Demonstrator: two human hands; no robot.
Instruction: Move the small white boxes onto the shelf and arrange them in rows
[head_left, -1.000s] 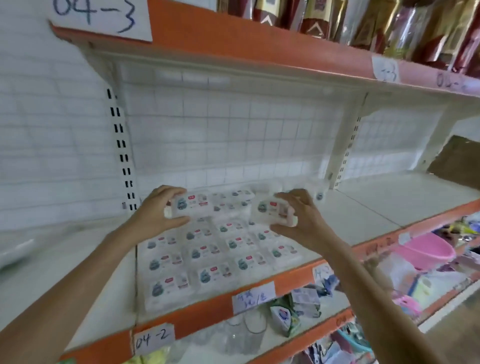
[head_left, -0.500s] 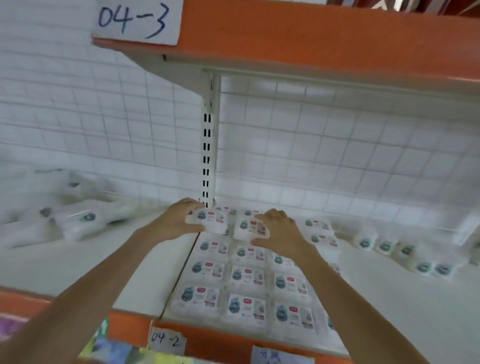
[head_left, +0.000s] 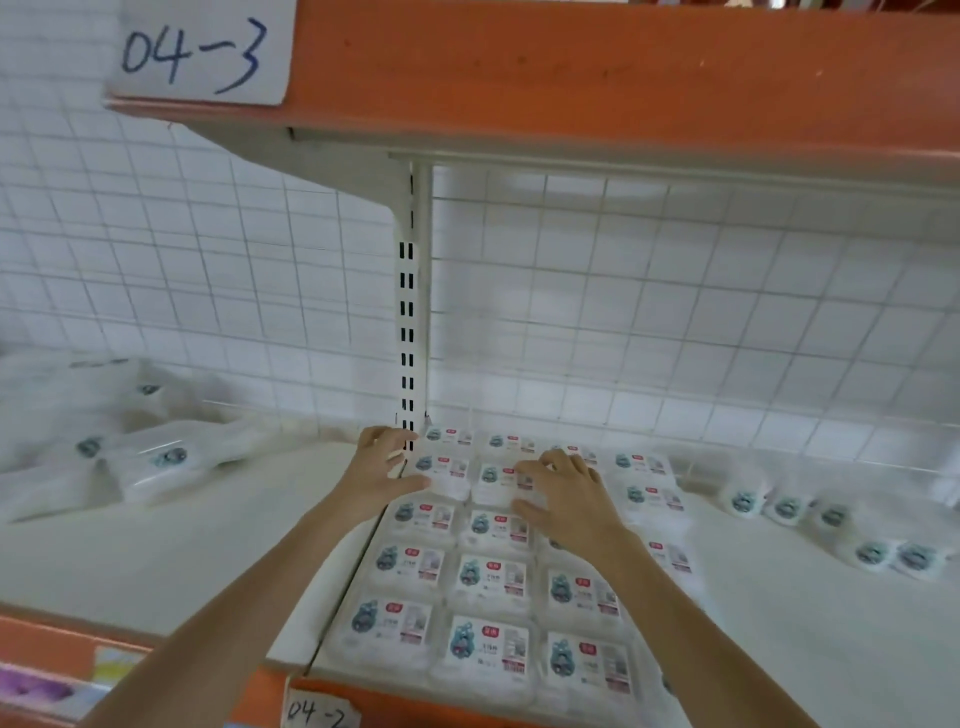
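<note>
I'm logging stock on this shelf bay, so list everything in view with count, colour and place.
small white boxes: at least fifteen, white with teal and red labels, in rows on the shelf from the front edge back to the grid.
loose packs: about six, white with teal marks, scattered at right.
bagged packs: several, blurred, white, piled at left.
shelf: one, white, orange front edge.
labels: two, white, handwritten, on the orange edges.
wire grid back: white.
left hand: on a back-row box.
right hand: on the neighbouring box.
</note>
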